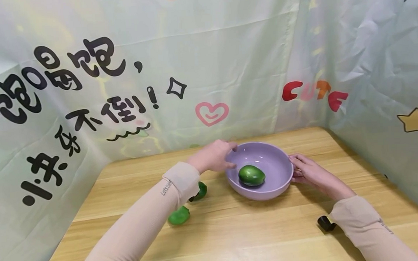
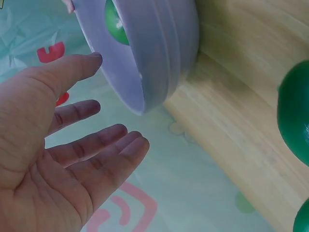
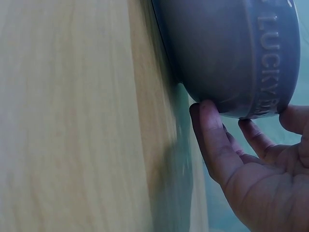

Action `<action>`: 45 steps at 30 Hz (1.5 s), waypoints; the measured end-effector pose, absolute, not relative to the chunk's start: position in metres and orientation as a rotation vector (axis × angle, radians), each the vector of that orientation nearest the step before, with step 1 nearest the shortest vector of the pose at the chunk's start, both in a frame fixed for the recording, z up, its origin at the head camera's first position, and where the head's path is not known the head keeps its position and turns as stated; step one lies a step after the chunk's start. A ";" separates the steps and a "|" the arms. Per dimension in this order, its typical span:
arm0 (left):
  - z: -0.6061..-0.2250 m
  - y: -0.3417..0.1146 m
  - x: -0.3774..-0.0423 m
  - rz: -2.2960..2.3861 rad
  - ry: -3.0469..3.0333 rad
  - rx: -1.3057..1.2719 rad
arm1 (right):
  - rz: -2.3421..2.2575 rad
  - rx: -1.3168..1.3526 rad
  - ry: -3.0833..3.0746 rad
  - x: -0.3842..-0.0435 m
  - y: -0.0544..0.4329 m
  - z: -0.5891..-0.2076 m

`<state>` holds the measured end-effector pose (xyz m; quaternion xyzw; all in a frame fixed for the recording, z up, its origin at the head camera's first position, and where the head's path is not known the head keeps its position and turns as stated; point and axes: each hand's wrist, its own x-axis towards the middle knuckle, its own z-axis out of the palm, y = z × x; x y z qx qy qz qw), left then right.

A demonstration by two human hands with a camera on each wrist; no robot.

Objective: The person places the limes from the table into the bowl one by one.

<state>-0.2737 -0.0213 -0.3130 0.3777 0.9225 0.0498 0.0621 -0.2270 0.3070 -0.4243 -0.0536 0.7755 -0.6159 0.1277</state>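
Note:
A lilac bowl (image 1: 259, 196) stands on the wooden table, with a glossy green oval fruit (image 1: 252, 175) inside it. At the bowl's left rim my left hand (image 1: 213, 155) hovers with fingers and thumb spread; the left wrist view shows nothing between them. My right hand (image 3: 263, 159) rests its fingertips against the bowl's outer right wall, the thumb close to the rim. Raised lettering runs along that wall. Below my left forearm lie two more green fruits, a lighter one (image 1: 179, 216) and a darker one (image 1: 200, 191) partly hidden by the sleeve.
The wooden table (image 1: 234, 238) ends at a printed cloth backdrop (image 1: 206, 68) behind and at both sides. A small black item (image 1: 326, 223) sits at my right cuff.

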 end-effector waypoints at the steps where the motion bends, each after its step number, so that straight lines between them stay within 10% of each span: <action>1: -0.313 -0.024 -0.274 0.163 2.789 1.131 | -1.790 -0.160 2.259 -0.227 0.307 -0.424; 45: -0.337 -0.137 -0.287 0.080 2.948 0.667 | -1.803 -0.204 2.256 -0.227 0.308 -0.425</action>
